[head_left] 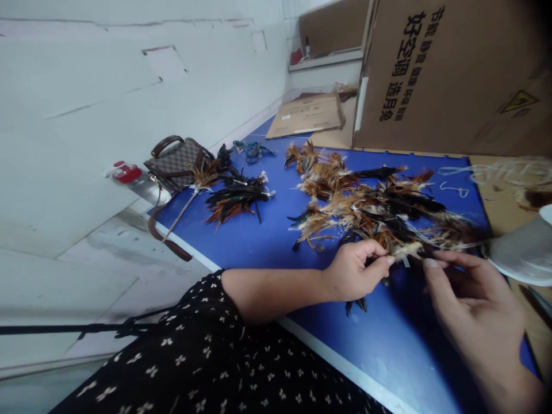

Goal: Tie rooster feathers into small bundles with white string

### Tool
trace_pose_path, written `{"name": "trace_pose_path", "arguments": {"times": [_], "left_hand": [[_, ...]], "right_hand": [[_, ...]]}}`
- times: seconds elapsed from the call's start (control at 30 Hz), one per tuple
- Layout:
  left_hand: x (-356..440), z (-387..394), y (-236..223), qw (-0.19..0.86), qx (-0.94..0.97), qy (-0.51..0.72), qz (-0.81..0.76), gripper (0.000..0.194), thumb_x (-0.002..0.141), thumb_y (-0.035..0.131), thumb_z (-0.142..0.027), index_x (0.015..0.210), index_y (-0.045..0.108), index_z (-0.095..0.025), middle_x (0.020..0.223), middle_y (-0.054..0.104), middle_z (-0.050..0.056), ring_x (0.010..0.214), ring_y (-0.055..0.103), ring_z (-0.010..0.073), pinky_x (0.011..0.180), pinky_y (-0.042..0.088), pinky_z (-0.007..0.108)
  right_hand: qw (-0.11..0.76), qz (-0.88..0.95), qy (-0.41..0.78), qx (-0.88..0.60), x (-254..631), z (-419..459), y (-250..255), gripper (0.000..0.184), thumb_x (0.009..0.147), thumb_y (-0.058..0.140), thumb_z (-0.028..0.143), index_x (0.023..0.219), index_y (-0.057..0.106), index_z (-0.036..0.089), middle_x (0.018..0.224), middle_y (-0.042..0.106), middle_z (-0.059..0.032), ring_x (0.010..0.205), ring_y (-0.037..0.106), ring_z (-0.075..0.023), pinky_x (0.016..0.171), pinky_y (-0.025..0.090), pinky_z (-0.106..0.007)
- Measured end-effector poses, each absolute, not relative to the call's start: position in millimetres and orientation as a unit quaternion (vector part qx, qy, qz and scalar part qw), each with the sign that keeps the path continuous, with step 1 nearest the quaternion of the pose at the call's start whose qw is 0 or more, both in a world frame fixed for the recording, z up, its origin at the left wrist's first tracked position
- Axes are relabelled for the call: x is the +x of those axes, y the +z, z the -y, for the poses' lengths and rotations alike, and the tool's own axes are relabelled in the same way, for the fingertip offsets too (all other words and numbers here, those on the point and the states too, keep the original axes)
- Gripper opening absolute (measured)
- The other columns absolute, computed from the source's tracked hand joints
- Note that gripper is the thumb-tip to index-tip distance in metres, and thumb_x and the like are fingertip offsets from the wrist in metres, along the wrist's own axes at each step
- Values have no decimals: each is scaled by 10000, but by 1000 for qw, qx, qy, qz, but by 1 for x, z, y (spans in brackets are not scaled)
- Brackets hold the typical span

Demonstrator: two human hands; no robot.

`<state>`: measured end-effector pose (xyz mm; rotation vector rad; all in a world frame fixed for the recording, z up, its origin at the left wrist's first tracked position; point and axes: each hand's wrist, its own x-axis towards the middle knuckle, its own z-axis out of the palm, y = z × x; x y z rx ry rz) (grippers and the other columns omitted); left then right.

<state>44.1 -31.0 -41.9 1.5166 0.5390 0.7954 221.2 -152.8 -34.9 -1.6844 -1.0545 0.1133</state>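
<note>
My left hand pinches a small bundle of feathers between thumb and forefinger. The bundle's pale base, with a whitish strip on it, shows between my two hands. At its other side my right hand has thumb and forefinger closed together; what they grip is too small and dark to make out. Just beyond my hands lies a heap of brown and black feather bunches, some tied with white string. Dark feather tips stick out below my left hand.
Black feather bunches lie on the blue table at left, by a patterned handbag and a red-capped bottle. A large cardboard box stands behind. At right are a spool and loose white string.
</note>
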Motion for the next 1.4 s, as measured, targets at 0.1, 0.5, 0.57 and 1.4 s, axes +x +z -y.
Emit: {"name": "trace_pose_path", "arguments": {"times": [0.1,0.5,0.57,1.4], "left_hand": [[44,30,-46,554,704,385,-221,298,1047,847,-433,912,707,-207,805,747,11,734,664,127,754,551,288],[44,29,-63,313,850,395,-155,170,1161,664,-273,1086,781,-174,1007,819,106,1000,803,230,965,711,397],[44,29,-65,286,863,383,-160,172,1168,647,-255,1096,780,-172,1006,808,108,1020,797,241,972,718,408],[36,38,-13,859,461,95,-200,472,1003,954,-570,996,658,-202,727,568,-71,514,368,48,498,312,215]], "right_hand": [[569,453,75,-682,213,153,-32,404,1000,880,647,1145,856,272,888,804,-56,677,749,-221,574,568,-331],[572,443,63,-688,204,147,-34,344,962,881,599,1049,911,267,983,881,-67,713,757,-209,688,639,-350],[576,425,75,-694,201,145,-30,361,910,891,605,1004,918,258,944,878,-72,688,752,-208,665,643,-341],[569,446,53,-689,228,150,-29,203,886,859,492,895,827,292,831,779,-30,738,734,-261,722,584,-410]]}}
